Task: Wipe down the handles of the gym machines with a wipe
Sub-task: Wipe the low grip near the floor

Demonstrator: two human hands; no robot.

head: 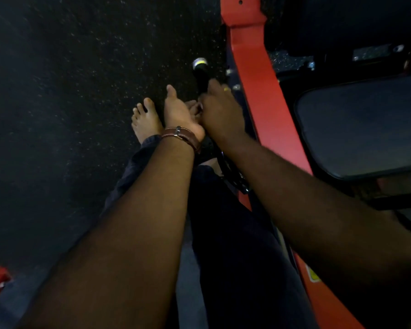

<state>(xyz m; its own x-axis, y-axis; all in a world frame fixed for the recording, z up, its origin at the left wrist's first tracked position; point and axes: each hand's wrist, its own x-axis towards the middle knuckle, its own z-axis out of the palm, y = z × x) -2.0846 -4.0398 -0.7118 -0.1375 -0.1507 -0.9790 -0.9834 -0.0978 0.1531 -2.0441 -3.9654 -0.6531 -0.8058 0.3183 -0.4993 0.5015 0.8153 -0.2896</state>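
- The black cylindrical machine handle with a silver-and-yellow end cap (200, 77) stands near the middle of the view, just left of the red steel frame beam (259, 91); its long axis runs up the picture, cap end pointing away from the person.
- The right hand (220, 110) curls round the handle's lower part, fingers wrapped; whether a wipe lies under them cannot be told.
- The left hand (179, 112), brown leather strap (182, 136) on its wrist, lies against the right hand, thumb straight up; its fingers are hidden.
- Dark speckled rubber floor (69, 91) spreads open to the left; the beam and a black padded seat (363, 127) close the right side.
- A bare foot (145, 119) rests on the floor below the hands.
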